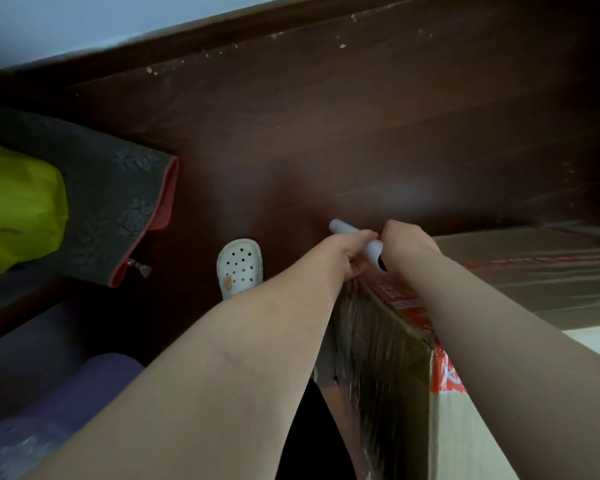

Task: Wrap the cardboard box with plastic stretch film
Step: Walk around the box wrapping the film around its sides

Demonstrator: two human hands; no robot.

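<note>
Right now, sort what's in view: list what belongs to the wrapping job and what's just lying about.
Job: stretch film roll, gripped by left hand and right hand; cardboard box, partly wrapped in film.
Lying about: white clog; grey mat with red edge; yellow-green bundle; purple roll.

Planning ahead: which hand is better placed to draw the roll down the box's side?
Likely the left hand: it grips the white stretch-film roll above that side of the brown cardboard box; the right hand sits over the top.
</note>
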